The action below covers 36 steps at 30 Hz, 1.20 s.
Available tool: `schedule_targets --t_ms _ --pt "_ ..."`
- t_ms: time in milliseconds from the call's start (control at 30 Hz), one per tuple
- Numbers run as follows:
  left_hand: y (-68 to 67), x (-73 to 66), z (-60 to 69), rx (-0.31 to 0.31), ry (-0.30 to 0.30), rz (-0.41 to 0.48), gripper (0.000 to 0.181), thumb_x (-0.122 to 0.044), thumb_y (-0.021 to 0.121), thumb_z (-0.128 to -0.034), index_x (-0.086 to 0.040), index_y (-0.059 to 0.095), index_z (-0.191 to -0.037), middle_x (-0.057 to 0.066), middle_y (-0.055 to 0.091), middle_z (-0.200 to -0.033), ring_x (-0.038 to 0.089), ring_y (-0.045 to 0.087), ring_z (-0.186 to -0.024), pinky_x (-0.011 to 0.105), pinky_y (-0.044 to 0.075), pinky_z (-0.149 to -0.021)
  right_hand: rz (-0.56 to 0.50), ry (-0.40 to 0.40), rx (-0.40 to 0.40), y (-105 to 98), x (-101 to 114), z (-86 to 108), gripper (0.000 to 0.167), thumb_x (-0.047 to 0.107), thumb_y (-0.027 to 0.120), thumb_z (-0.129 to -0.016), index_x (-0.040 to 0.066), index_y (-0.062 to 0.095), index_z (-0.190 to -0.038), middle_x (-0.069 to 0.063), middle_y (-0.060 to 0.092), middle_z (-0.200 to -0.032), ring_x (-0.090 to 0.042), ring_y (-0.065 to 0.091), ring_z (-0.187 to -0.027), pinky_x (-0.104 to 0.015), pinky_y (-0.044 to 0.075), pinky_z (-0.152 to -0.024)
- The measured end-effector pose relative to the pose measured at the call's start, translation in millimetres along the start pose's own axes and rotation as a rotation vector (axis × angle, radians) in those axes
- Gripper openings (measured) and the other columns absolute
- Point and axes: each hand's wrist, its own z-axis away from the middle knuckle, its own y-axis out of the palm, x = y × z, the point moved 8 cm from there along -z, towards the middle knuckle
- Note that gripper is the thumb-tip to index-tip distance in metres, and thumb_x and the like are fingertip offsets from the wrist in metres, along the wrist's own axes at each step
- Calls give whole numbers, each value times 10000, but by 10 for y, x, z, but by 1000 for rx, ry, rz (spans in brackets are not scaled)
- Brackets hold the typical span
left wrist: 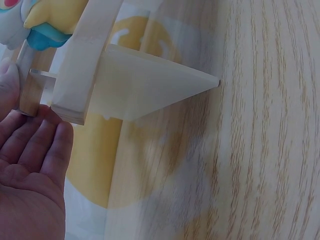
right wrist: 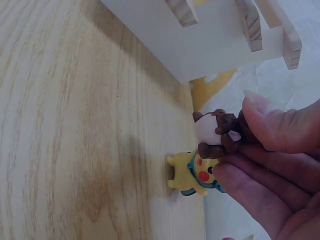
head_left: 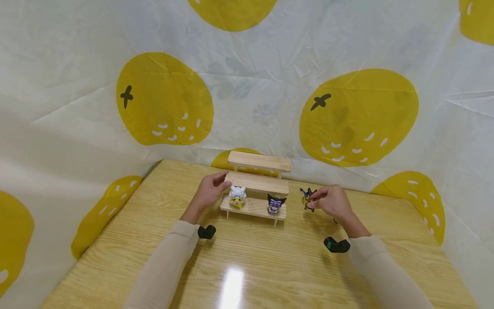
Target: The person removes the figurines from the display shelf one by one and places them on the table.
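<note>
A three-tier wooden display shelf (head_left: 256,182) stands on the table. My left hand (head_left: 210,189) holds the left end of its middle tier, thumb on one side and fingers on the other, as the left wrist view shows. On the lowest tier sit a yellow figurine with a white hood (head_left: 237,197) and a black-and-purple figurine (head_left: 275,204). Right of the shelf, my right hand (head_left: 333,201) pinches a small dark brown figurine with a pale pink body (right wrist: 206,131) between thumb and fingers. Behind it stands a yellow figurine with blue trim (right wrist: 185,172), partly covered by the held one.
The wood-grain table (head_left: 247,253) reaches back to a white curtain (head_left: 254,107) printed with yellow fruit. A small object (head_left: 335,221) lies partly hidden below my right wrist. Black camera mounts (head_left: 337,244) hang under both wrists.
</note>
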Motion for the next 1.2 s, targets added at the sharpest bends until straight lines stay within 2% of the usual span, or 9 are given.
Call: schedule_targets --t_ms 467,733,900,1000,1133,1200 --pt "3 29 -16 7 7 -2 538 -188 629 -1056 -48 486 -1556 194 514 -1578 357 529 -1442 483 491 -1158 10 19 -13 35 -49 -7 103 118 848 -870 35 829 -928 -147 792 -945 -239 683 -814 -305 521 -655" --pt "1 -38 15 9 20 2 531 -169 625 -1060 -31 482 -1552 226 501 -1576 398 513 -1445 519 483 -1158 20 29 -12 41 -83 -15 108 122 854 -863 36 826 -922 -137 788 -931 -234 668 -799 -306 511 -645" --pt "-1 3 -4 7 5 -3 533 -186 635 -1054 -53 495 -1551 202 517 -1572 368 525 -1444 493 493 -1156 36 49 -8 67 -118 -30 113 141 864 -855 52 831 -917 -120 789 -919 -226 658 -787 -301 492 -620" --pt "0 14 -14 6 6 -5 533 -186 636 -1054 -53 496 -1551 207 526 -1563 368 536 -1434 491 499 -1151 47 66 -5 75 -137 -30 123 156 871 -851 63 835 -924 -97 794 -905 -232 665 -806 -359 498 -659" --pt "-2 7 -17 -3 15 3 527 -170 642 -1051 -43 504 -1543 224 544 -1541 373 562 -1409 490 513 -1136 44 85 3 84 -165 -27 149 171 880 -846 73 839 -951 -73 806 -894 -246 691 -852 -542 472 -807" --pt "-2 2 -18 -7 19 7 524 -167 649 -1047 -42 512 -1537 226 553 -1532 372 573 -1399 488 518 -1130 41 88 4 89 -174 -28 164 173 881 -845 70 840 -965 -64 808 -890 -239 695 -849 -549 468 -810"
